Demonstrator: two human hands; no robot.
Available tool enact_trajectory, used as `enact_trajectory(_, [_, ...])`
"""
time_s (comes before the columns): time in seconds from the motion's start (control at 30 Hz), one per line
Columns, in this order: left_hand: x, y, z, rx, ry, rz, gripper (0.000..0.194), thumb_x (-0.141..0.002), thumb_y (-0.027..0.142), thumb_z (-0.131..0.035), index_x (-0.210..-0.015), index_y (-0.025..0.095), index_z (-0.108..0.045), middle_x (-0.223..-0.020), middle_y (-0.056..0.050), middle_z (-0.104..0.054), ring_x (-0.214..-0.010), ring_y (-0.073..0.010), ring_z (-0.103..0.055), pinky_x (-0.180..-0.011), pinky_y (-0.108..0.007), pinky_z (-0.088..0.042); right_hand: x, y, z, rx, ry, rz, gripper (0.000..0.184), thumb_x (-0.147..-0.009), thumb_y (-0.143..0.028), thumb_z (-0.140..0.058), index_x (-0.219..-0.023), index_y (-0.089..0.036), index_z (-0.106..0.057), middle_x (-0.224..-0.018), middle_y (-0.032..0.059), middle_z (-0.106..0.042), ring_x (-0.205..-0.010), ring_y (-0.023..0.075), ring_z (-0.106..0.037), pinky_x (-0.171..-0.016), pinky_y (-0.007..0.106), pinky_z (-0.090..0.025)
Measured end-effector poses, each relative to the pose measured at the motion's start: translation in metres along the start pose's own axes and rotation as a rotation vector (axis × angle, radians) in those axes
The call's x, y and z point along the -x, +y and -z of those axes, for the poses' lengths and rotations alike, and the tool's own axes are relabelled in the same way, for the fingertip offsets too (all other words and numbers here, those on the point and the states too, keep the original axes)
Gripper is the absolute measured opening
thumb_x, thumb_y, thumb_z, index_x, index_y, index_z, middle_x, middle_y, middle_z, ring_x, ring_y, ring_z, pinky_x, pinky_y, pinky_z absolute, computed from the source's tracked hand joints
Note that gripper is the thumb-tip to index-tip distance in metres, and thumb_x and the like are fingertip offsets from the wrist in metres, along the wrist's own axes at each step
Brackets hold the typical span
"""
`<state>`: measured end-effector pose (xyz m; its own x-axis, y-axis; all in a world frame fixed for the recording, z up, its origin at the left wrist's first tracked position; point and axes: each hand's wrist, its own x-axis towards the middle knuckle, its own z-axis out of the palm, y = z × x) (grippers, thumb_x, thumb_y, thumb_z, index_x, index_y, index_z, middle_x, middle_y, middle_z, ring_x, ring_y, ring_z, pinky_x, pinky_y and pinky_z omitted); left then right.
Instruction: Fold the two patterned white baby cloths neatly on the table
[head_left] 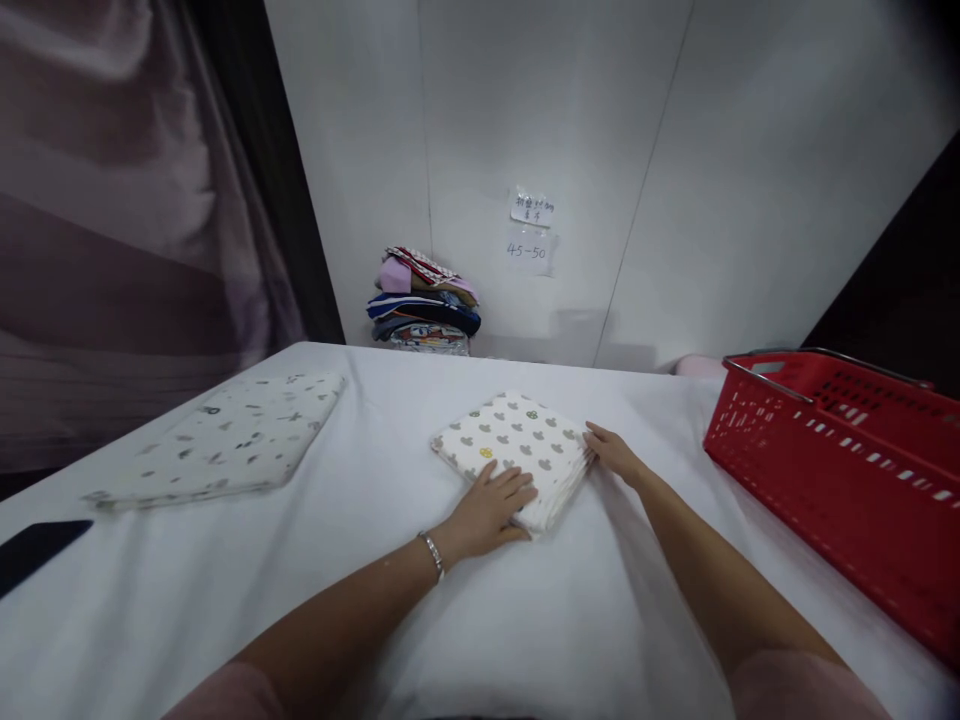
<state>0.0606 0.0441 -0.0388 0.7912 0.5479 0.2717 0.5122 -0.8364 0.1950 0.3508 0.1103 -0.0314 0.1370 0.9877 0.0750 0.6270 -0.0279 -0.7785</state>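
Observation:
A folded white cloth (517, 435) printed with small grey, green and yellow shapes lies in the middle of the white-covered table. My left hand (491, 508), with a bracelet at the wrist, rests flat on its near left edge, fingers spread over the fabric. At the right corner, my right hand (611, 452) touches the layered edge with outstretched fingers. Whether the right thumb is tucked under the layers is hidden. Further left lies a larger folded white cloth (232, 435) with scattered dark prints, apart from both hands.
A red plastic basket (840, 480) with metal handles stands on the right. Against the back wall rises a stack of folded fabrics (424, 300). Two paper notes (531, 250) hang on that wall. A dark flat object (41, 550) lies at the left edge, near a draped curtain (127, 220).

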Motion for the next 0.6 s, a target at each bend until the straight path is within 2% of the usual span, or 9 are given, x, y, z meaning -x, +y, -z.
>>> enact_trajectory(0.1, [0.005,-0.008,0.006,-0.009,-0.014,-0.022,0.049,-0.085,0.045,-0.05,-0.13,0.028,-0.041,-0.136,-0.005,-0.045,-0.131,-0.0239,-0.03,-0.11,-0.049,-0.004,0.012,-0.003,-0.005,0.007,-0.049,-0.003,0.045,-0.076,-0.033,-0.052,-0.116,-0.015,-0.06,-0.116,0.0063,-0.062,-0.106,0.023,-0.057,-0.093,0.034,-0.042])
enact_trajectory(0.2, [0.026,-0.018,0.024,0.013,-0.061,-0.033,0.044,-0.087,0.035,-0.05,-0.131,0.03,-0.041,-0.136,-0.004,-0.045,-0.133,-0.0244,-0.026,-0.11,-0.049,-0.001,0.047,-0.004,-0.008,0.032,-0.073,0.005,0.041,-0.073,-0.032,-0.054,-0.11,-0.017,-0.063,-0.105,0.0051,-0.067,-0.095,0.0235,-0.06,-0.086,0.035,-0.045])
enact_trajectory(0.3, [0.055,-0.026,0.048,0.093,-0.137,0.075,0.051,-0.082,0.023,-0.052,-0.131,0.034,-0.042,-0.14,-0.001,-0.04,-0.135,-0.0252,-0.023,-0.11,-0.049,-0.009,0.092,-0.007,-0.004,0.066,-0.167,0.042,0.037,-0.075,-0.038,-0.054,-0.105,-0.019,-0.062,-0.089,0.0027,-0.068,-0.08,0.0214,-0.061,-0.074,0.033,-0.047])
enact_trajectory(0.37, [0.066,-0.029,0.062,0.184,-0.186,0.186,0.053,-0.077,0.018,-0.052,-0.127,0.036,-0.047,-0.141,0.002,-0.038,-0.135,-0.0257,-0.023,-0.109,-0.049,-0.015,0.113,-0.012,0.001,0.088,-0.249,0.081,0.034,-0.079,-0.043,-0.05,-0.101,-0.021,-0.063,-0.087,0.002,-0.067,-0.078,0.0203,-0.061,-0.071,0.032,-0.047])
enact_trajectory(0.47, [0.062,-0.027,0.073,0.342,-0.175,0.316,0.045,-0.075,0.014,-0.046,-0.115,0.032,-0.058,-0.133,0.003,-0.049,-0.13,-0.0221,-0.033,-0.11,-0.044,-0.019,0.12,-0.029,0.004,0.158,-0.176,0.129,0.036,-0.083,-0.047,-0.044,-0.103,-0.022,-0.062,-0.103,0.0057,-0.065,-0.09,0.0224,-0.06,-0.077,0.035,-0.047])
enact_trajectory(0.53, [0.049,-0.023,0.07,0.389,-0.078,0.404,0.041,-0.078,0.015,-0.041,-0.111,0.027,-0.061,-0.127,0.001,-0.055,-0.124,-0.0186,-0.042,-0.109,-0.038,-0.025,0.109,-0.044,-0.002,0.206,-0.081,0.203,0.042,-0.084,-0.047,-0.042,-0.113,-0.022,-0.058,-0.121,0.0079,-0.057,-0.107,0.0241,-0.053,-0.088,0.038,-0.044])
enact_trajectory(0.6, [0.034,-0.017,0.06,0.332,0.032,0.459,0.038,-0.083,0.021,-0.039,-0.115,0.023,-0.059,-0.13,-0.002,-0.052,-0.124,-0.0183,-0.042,-0.108,-0.037,-0.026,0.094,-0.055,-0.014,0.25,-0.067,0.329,0.049,-0.085,-0.048,-0.041,-0.125,-0.022,-0.05,-0.137,0.0076,-0.042,-0.125,0.0234,-0.039,-0.1,0.039,-0.035])
